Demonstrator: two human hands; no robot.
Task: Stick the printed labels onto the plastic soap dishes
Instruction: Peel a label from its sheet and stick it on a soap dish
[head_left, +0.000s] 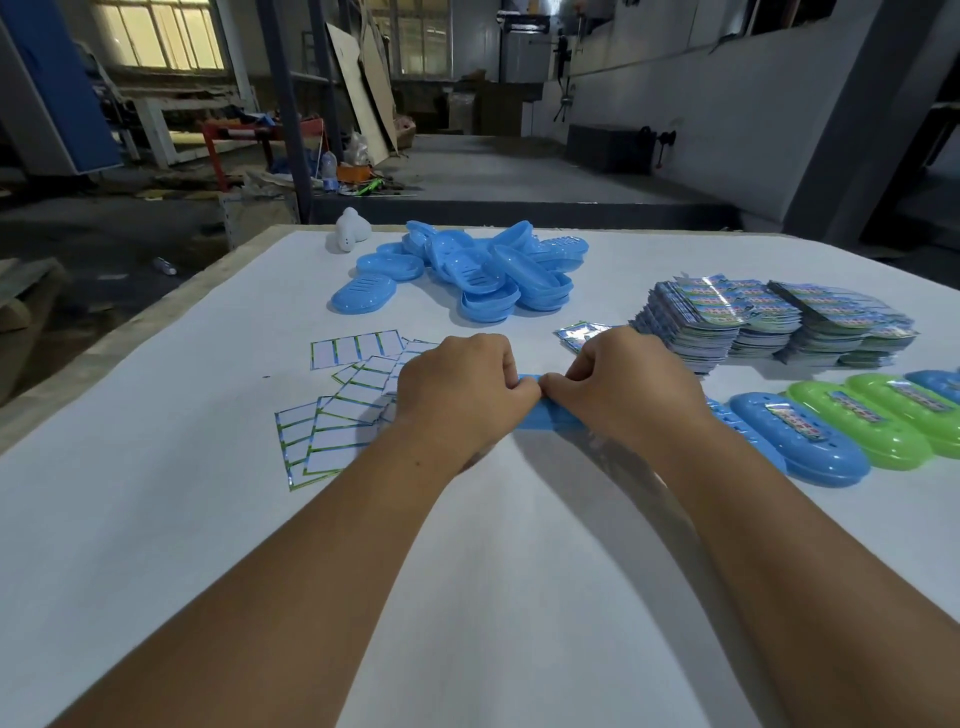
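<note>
A blue plastic soap dish (535, 415) lies on the white table at the centre, mostly hidden under my hands. My left hand (457, 395) and my right hand (628, 384) both curl their fingers over its top edge, thumbs meeting in the middle. I cannot see a label between the fingers. Stacks of printed label sheets (769, 317) stand at the right, with one loose sheet (582, 332) just beyond my right hand. Labelled dishes, blue (800, 441) and green (862, 421), lie in a row at the right.
A heap of unlabelled blue soap dishes (467, 270) lies at the far middle of the table. Used backing sheets (343, 395) are scattered to the left of my hands. A white bottle-like object (350, 228) stands at the far edge. Workshop floor lies beyond.
</note>
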